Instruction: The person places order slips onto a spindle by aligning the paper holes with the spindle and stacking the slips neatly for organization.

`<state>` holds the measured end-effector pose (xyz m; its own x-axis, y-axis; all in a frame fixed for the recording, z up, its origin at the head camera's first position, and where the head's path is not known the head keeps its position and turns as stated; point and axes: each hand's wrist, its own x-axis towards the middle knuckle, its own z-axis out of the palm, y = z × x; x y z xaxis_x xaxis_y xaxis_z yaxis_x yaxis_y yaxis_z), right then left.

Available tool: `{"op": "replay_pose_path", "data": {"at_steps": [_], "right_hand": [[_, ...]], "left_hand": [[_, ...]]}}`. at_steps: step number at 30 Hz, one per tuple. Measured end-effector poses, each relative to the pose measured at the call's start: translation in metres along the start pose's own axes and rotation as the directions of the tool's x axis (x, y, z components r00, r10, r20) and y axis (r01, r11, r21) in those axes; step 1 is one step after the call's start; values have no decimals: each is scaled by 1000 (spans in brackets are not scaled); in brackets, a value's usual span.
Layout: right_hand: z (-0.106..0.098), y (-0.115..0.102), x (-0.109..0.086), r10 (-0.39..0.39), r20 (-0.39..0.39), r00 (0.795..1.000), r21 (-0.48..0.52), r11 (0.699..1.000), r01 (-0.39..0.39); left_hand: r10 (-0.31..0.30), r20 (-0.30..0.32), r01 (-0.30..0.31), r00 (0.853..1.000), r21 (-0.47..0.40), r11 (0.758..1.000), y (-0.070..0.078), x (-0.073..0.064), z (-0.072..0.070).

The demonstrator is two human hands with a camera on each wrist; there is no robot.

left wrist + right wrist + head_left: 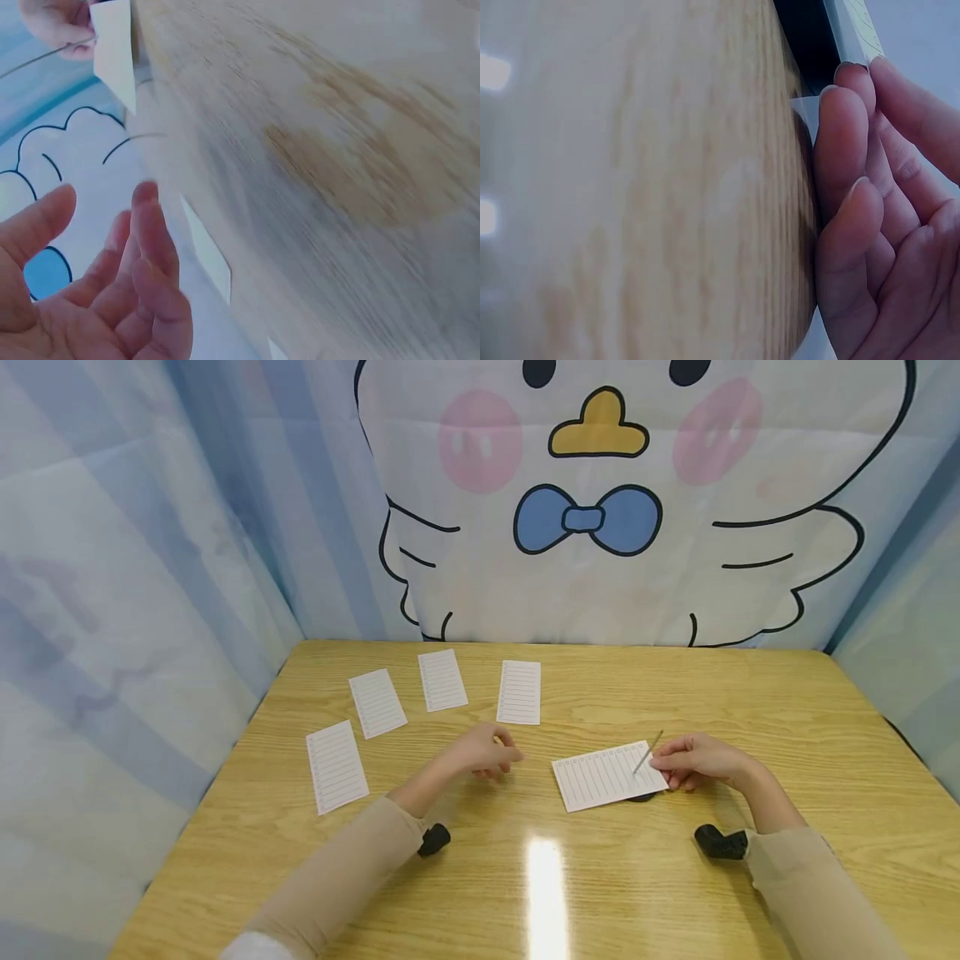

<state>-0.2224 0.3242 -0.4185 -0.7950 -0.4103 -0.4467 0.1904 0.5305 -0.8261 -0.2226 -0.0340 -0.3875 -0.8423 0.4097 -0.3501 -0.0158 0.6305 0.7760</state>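
In the head view my right hand (697, 762) pinches the right end of a white lined card (600, 779) between thumb and fingertips. The card lies tilted sideways, with a column of small marks along its top edge. A thin grey stick (654, 745) slants across that end, near the fingertips; whether the hand grips it too, I cannot tell. Something dark (642, 797) shows from under the card. To the card's left, my left hand (483, 752) hovers above the table holding nothing, its fingers loosely bent, as the left wrist view also shows.
Several other lined cards lie apart in an arc: one (337, 767) at the left, one (377, 702) behind it, one (442, 680) near the back and one (519, 692) at centre back. A printed curtain (585, 585) hangs behind the wooden table (750, 693).
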Motion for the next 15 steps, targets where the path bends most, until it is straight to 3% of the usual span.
{"op": "replay_pose_path", "data": {"at_steps": [2, 4, 6, 9, 13, 15], "right_hand": [[0, 0, 0, -4, 7, 1000, 3, 1000, 4], [0, 0, 0, -7, 11, 1000, 6, 1000, 7], [0, 0, 0, -7, 12, 1000, 10, 1000, 7], [1, 0, 0, -8, 14, 1000, 8, 1000, 8], [1, 0, 0, -8, 15, 1000, 5, 1000, 8], [0, 0, 0, -8, 16, 1000, 4, 1000, 8]], "left_hand": [[31, -85, -26, 996, 50, 998, -2, -7, -4], [67, -185, -43, 980, 129, 991, -5, -14, -6], [96, -283, -39, 954, 200, 979, -9, -19, -8], [168, -405, -35, 899, 317, 948, -19, -27, -11], [265, -482, -6, 835, 474, 881, -33, -39, -17], [267, -489, 32, 830, 520, 854, -40, -45, -22]]}}
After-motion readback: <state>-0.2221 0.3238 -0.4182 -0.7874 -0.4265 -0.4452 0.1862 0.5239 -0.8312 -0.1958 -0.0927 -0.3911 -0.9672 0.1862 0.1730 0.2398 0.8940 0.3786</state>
